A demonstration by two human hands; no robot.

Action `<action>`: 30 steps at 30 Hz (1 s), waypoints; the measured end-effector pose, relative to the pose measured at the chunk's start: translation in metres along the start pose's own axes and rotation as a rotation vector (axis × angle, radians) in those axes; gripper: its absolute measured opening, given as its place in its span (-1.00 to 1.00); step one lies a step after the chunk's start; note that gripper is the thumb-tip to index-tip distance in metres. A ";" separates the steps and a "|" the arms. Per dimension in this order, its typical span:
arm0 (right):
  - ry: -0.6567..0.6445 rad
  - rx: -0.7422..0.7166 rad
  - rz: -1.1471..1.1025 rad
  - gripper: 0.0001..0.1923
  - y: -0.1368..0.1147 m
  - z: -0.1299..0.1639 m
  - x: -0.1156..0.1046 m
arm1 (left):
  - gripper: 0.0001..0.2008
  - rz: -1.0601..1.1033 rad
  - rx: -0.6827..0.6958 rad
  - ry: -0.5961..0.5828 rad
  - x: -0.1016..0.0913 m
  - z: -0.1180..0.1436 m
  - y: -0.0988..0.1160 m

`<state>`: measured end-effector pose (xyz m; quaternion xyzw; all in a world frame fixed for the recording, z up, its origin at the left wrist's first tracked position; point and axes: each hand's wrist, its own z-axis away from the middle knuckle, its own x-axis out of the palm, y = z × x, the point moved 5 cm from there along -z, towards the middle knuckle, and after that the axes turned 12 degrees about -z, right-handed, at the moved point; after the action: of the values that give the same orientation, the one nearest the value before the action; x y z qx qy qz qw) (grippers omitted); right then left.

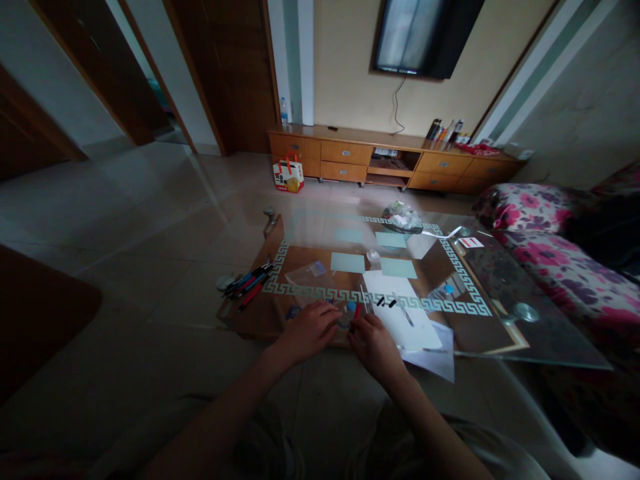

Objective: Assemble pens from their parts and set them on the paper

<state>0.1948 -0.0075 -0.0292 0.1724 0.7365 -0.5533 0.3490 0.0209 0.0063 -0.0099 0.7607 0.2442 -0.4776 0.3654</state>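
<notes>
My left hand (311,328) is palm down at the near edge of the glass table (550,343), its fingers stretched to the right. My right hand (374,341) is closed, its fingertips pinched together. What they hold is hidden. Just beyond those fingertips shows a small red piece (357,310); I cannot tell whether they touch it. Beside it is a small blue piece (351,307). White paper sheets (413,327) lie right of my right hand, with two short black pieces (386,303) and a slim pen (407,315) on top.
Several pens (247,283) are bunched at the table's left edge. A clear plastic case (307,272) lies near them. Farther back sits a crumpled plastic bag (401,218). A flowered sofa (565,267) stands on the right, a wooden TV cabinet (345,152) by the wall.
</notes>
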 end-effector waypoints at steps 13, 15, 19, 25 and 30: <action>-0.004 0.020 -0.050 -0.72 0.002 0.001 0.002 | -0.69 0.014 -0.020 0.001 0.000 0.000 0.001; 0.001 0.026 -0.057 -0.74 0.003 0.000 0.001 | -0.70 0.019 -0.011 0.000 0.001 0.000 0.001; 0.013 0.012 -0.077 -0.72 0.004 0.000 -0.001 | -0.70 0.016 0.004 -0.010 0.001 -0.001 0.001; 0.014 0.001 -0.107 -0.69 0.003 0.000 0.000 | -0.70 0.028 -0.012 -0.011 0.003 0.000 0.000; 0.071 0.059 -0.088 -0.76 0.008 -0.002 -0.001 | -0.71 0.020 -0.007 -0.010 0.004 0.000 0.001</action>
<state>0.2000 -0.0034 -0.0336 0.1697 0.7385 -0.5832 0.2928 0.0233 0.0063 -0.0133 0.7594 0.2364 -0.4768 0.3742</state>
